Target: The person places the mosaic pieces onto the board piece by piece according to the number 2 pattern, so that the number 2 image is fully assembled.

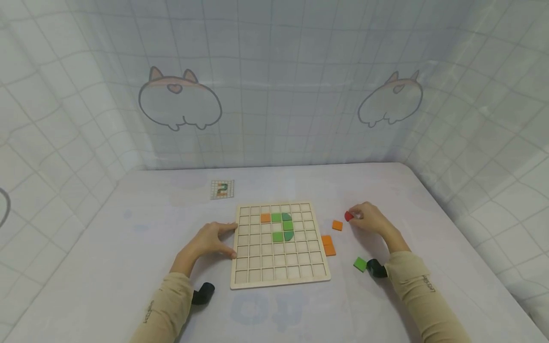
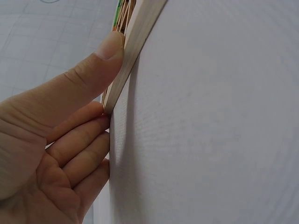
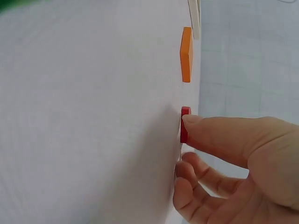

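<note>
A wooden grid board [image 1: 255, 275] lies flat on the table. My left hand [image 1: 209, 239] rests along its left edge, thumb and forefinger spread apart. In the left wrist view the thumb [image 2: 110, 49] touches the board's side [image 2: 135, 42]. Set in the board are an orange square tile [image 1: 265, 217], several green square tiles [image 1: 288, 225] and dark green rounded tiles [image 1: 289, 236], forming a curve. Right of the board, my right hand [image 1: 370, 219] pinches a small red tile [image 1: 349, 216], low at the tabletop; the thumb covers part of it [image 3: 184, 130].
A loose orange tile [image 1: 337, 225] lies between the board and my right hand. More orange tiles [image 1: 328, 245] touch the board's right edge. A green tile [image 1: 360, 264] lies near the right wrist's black camera [image 1: 376, 268]. Behind the board lies a pattern card [image 1: 222, 189].
</note>
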Demonstrator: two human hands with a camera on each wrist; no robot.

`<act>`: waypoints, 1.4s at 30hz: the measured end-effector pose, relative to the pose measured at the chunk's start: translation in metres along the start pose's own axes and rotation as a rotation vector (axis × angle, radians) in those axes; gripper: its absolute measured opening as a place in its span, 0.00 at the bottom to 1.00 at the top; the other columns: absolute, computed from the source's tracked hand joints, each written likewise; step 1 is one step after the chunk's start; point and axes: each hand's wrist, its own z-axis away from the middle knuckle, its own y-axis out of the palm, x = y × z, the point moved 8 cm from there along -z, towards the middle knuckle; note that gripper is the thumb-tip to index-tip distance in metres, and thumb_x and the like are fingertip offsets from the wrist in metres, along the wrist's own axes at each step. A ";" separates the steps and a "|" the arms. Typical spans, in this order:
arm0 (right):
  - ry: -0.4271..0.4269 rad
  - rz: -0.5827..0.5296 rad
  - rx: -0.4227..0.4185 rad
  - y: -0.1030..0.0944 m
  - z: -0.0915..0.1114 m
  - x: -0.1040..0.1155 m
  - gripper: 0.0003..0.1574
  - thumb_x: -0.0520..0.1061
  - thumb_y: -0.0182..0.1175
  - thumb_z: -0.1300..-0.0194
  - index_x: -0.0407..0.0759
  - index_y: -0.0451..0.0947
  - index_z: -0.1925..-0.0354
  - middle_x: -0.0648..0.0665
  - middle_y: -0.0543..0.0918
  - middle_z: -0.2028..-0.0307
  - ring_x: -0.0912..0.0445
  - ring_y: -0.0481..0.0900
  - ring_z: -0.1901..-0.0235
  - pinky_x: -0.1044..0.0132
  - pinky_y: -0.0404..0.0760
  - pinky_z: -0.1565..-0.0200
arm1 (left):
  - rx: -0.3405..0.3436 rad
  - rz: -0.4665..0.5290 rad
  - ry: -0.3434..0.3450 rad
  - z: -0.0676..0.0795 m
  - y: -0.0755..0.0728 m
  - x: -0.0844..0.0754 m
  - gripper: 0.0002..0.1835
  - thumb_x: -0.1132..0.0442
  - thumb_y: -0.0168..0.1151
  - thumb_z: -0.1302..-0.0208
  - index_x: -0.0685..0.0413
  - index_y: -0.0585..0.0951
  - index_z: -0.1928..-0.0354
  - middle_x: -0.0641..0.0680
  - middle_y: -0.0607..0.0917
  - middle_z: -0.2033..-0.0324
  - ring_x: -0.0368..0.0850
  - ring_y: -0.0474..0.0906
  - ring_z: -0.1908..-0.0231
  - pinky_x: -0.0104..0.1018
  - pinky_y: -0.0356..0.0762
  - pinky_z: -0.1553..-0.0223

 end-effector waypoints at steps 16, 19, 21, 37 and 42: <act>-0.045 -0.072 0.050 0.007 0.001 0.027 0.20 0.36 0.63 0.45 0.28 0.76 0.53 0.39 0.80 0.66 0.52 0.75 0.69 0.63 0.79 0.66 | 0.002 0.004 0.003 0.001 0.000 -0.003 0.48 0.53 0.80 0.68 0.63 0.73 0.39 0.65 0.72 0.40 0.64 0.63 0.37 0.56 0.61 0.36; -0.097 -0.096 0.128 0.018 0.006 0.043 0.21 0.38 0.65 0.45 0.31 0.77 0.53 0.44 0.80 0.66 0.54 0.75 0.67 0.65 0.79 0.64 | 0.003 0.008 0.000 0.002 -0.001 -0.003 0.48 0.54 0.80 0.68 0.63 0.72 0.39 0.65 0.71 0.40 0.64 0.63 0.37 0.56 0.61 0.36; -0.120 -0.114 0.187 0.026 0.010 0.052 0.23 0.40 0.68 0.47 0.34 0.78 0.52 0.45 0.81 0.65 0.55 0.75 0.67 0.65 0.78 0.64 | 0.003 0.002 0.004 0.001 -0.001 -0.004 0.48 0.54 0.80 0.68 0.63 0.72 0.39 0.65 0.72 0.40 0.64 0.63 0.37 0.56 0.61 0.36; -0.124 -0.034 0.244 0.047 0.017 0.069 0.28 0.43 0.73 0.53 0.42 0.77 0.52 0.46 0.71 0.64 0.56 0.68 0.70 0.68 0.71 0.69 | 0.001 0.000 0.014 0.001 -0.001 -0.001 0.48 0.52 0.80 0.68 0.63 0.73 0.39 0.66 0.72 0.40 0.65 0.63 0.37 0.57 0.61 0.36; -0.127 0.016 0.200 0.040 0.012 0.064 0.26 0.44 0.72 0.51 0.39 0.77 0.53 0.47 0.73 0.63 0.55 0.69 0.67 0.67 0.72 0.66 | -0.001 0.005 0.013 0.001 0.000 -0.001 0.48 0.53 0.80 0.68 0.63 0.73 0.39 0.65 0.72 0.40 0.64 0.64 0.37 0.56 0.61 0.36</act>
